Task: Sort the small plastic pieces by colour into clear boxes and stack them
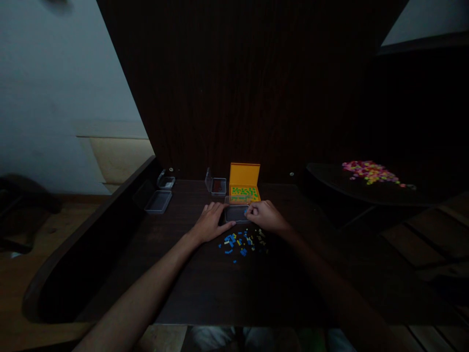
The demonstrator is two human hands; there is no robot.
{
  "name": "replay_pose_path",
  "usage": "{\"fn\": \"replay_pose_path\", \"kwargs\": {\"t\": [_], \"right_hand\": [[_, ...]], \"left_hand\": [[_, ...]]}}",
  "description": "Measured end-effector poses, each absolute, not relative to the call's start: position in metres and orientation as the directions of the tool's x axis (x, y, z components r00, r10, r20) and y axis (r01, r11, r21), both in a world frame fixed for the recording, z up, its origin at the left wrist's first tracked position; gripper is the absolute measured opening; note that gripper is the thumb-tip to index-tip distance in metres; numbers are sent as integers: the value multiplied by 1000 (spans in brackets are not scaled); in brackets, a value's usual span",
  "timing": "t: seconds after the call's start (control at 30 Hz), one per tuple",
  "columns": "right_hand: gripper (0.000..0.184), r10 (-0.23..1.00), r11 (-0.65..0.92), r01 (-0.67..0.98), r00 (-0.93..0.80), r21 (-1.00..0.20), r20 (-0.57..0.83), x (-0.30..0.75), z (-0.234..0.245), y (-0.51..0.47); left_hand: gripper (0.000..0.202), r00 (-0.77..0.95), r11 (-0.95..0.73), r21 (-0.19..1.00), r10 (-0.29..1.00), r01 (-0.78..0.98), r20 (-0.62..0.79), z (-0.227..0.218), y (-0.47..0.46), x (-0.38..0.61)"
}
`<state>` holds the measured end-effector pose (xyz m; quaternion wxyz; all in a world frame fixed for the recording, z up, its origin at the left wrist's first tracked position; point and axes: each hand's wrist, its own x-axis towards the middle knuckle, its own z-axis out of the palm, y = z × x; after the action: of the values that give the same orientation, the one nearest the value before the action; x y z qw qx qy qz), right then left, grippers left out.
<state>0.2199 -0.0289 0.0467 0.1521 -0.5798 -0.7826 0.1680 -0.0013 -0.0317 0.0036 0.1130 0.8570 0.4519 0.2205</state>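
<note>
— Clear box (234, 214) is set at the centre of the desk (205, 288), just in front of the yellow case (244, 188). It is flanked by both hands.
— Hand state?
— Left hand (209, 222) is laid flat, fingers together, against the box's left edge. Right hand (266, 216) is curled at the right rim, fingertips bunched. Whether a piece is pinched cannot be told; too dark.
— Contents?
— Nothing can be made out inside the clear box. Yellow case is open, lid upright, and is filled with green and yellow pieces. Loose bricks (244, 240), mostly blue and yellow, are scattered on the desk between the wrists. At the back, something dark red is seen in a lidded box (216, 186). Further left, the small box (166, 182) and flat tray (158, 201) cannot be read.
— Risks?
— Clear box looks light and could be shoved into the yellow case. Loose bricks could be swept off by a wrist. Colours could be mixed up in this light.
— Else?
— Bright pile (370, 172) is left on the side shelf (366, 195), well apart.
</note>
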Motion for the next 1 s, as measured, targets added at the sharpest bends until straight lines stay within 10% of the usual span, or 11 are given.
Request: {"fn": "replay_pose_path", "kwargs": {"t": [0.3,1.0], "right_hand": [[18,969,234,937,-247,-259,-22,202,37,-11],[35,913,377,895,-402,-240,-66,219,42,-20]], "left_hand": [[55,497,-567,385,824,728,273,6,-32,0],[55,499,-576,395,817,716,289,2,-31,-1]]}}
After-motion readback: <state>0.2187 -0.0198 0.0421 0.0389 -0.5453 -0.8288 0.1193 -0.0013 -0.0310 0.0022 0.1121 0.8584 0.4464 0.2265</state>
